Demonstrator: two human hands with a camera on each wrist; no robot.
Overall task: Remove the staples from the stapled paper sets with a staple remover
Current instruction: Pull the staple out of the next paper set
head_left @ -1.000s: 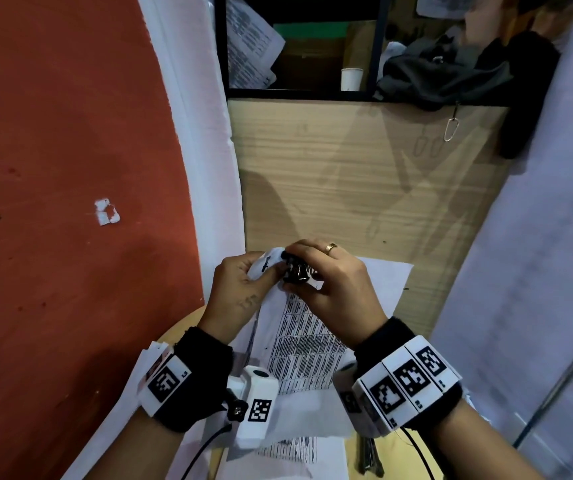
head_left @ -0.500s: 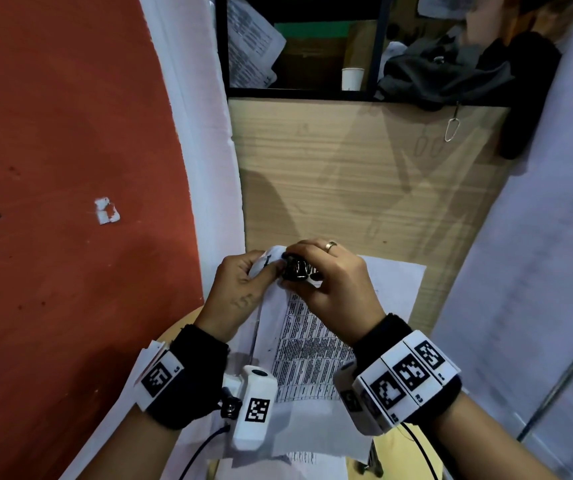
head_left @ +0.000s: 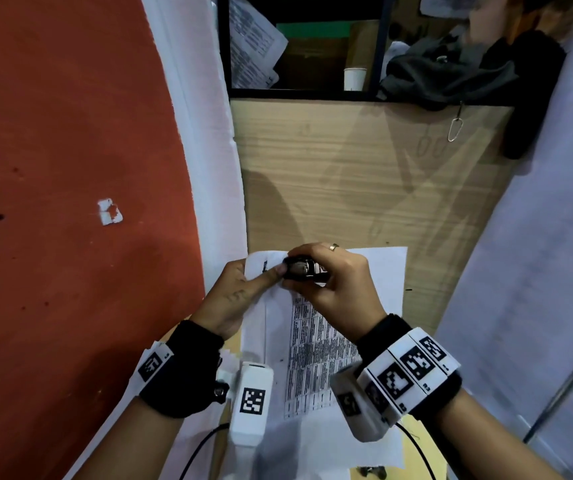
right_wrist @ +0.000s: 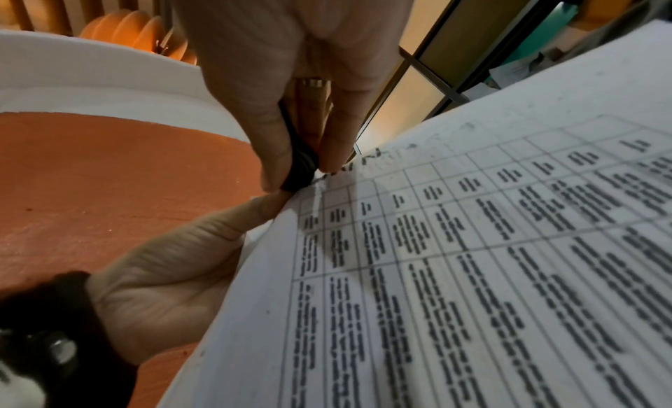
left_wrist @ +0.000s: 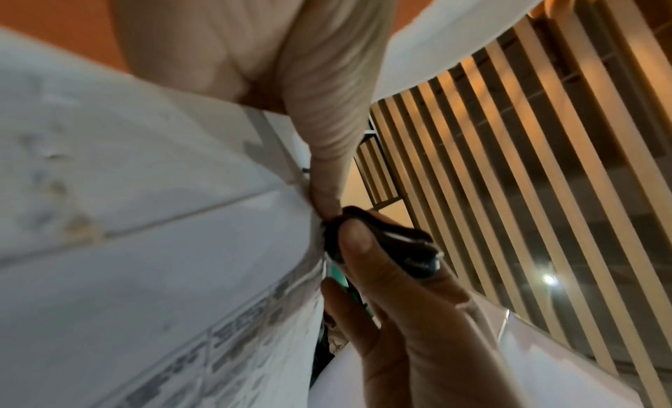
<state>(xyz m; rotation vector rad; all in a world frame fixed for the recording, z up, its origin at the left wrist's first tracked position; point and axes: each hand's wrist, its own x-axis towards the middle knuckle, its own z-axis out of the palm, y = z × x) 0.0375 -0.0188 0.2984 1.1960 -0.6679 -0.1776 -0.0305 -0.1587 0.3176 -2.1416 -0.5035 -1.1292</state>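
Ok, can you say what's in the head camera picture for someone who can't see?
A right hand squeezes a black staple remover onto the corner of printed papers, which the left hand pinches.

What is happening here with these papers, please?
A person is taking a staple out of a printed paper set. The left hand pinches the top corner of the sheets, and the right hand grips a black staple remover pressed against that corner. The staple itself is hidden, so I cannot tell whether it is out.
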